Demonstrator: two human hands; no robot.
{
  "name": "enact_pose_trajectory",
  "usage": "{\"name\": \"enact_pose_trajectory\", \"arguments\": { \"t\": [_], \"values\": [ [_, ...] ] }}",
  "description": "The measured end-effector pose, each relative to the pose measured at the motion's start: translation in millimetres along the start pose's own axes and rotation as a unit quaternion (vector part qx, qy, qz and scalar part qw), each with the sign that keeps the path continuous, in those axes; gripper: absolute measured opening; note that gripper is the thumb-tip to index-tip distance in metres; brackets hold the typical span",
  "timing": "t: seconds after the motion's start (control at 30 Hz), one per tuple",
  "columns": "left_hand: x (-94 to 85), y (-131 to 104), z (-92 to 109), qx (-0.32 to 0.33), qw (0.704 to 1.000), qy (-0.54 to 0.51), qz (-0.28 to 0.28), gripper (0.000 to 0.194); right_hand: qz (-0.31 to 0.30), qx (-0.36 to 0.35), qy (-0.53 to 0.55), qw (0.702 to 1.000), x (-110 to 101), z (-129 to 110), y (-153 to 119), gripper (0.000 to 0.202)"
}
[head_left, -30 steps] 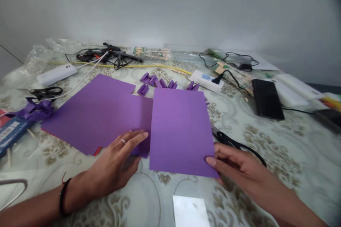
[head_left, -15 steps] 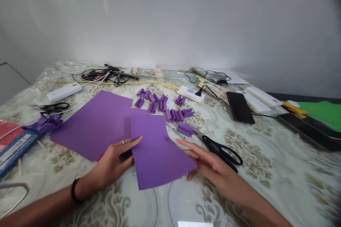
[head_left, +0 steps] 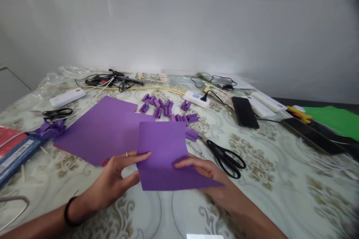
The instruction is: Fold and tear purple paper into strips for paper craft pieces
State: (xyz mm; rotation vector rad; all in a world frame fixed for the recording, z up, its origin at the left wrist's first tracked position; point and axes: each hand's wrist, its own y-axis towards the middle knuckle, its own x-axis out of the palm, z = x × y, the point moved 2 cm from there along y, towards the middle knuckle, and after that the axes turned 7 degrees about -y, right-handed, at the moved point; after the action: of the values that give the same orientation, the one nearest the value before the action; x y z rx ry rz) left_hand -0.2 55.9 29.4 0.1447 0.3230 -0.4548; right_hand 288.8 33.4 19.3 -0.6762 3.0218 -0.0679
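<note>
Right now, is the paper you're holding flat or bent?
Bent: the right edge of the purple sheet flares outward at the right hand. Whether it's creased, I can't tell.

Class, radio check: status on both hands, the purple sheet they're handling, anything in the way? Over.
Left hand at left edge of purple sheet. Right hand gripping its right side, sheet bent there. Scissors close beyond right hand, not touching.

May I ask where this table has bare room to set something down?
A broad bare patch of tabletop lies right of the black-handled scissors, nearer than the black phone. Another lies between the forearms, nearer than the front purple sheet. Crowded: the far middle, with folded purple pieces and power strip.
</note>
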Motion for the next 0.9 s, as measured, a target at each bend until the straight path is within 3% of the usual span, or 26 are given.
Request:
{"name": "enact_pose_trajectory", "arguments": {
  "t": [0.17,0.37,0.53,0.6,0.77,0.9],
  "values": [
    [-0.9,-8.9,14.2,-0.002,0.998,-0.051,0.033,0.027,0.068,0.071,-0.032,0.995,27.8,-8.9,-2.3,0.048],
    [3.8,-9.7,3.6,-0.038,0.975,-0.198,0.096,0.02,0.066,0.125,-0.028,0.99,45.6,-14.5,7.5,0.048],
    [4.8,-16.0,-6.9,-0.064,0.95,-0.294,0.083,0.065,0.017,0.145,-0.06,0.987,47.5,-9.2,12.8,0.042],
    [4.7,-19.8,-10.0,-0.091,0.952,-0.284,0.072,0.064,0.012,0.153,-0.081,0.985,47.5,-2.6,11.1,0.039],
    [6.0,-21.0,-20.0,-0.138,0.979,-0.138,0.058,0.034,0.04,0.173,-0.129,0.976,43.6,14.1,3.5,0.042],
    [6.2,-18.5,-22.6,-0.134,0.985,-0.1,0.051,0.04,0.057,0.179,-0.109,0.976,42.4,21.9,-0.9,0.043]
  ]
}}
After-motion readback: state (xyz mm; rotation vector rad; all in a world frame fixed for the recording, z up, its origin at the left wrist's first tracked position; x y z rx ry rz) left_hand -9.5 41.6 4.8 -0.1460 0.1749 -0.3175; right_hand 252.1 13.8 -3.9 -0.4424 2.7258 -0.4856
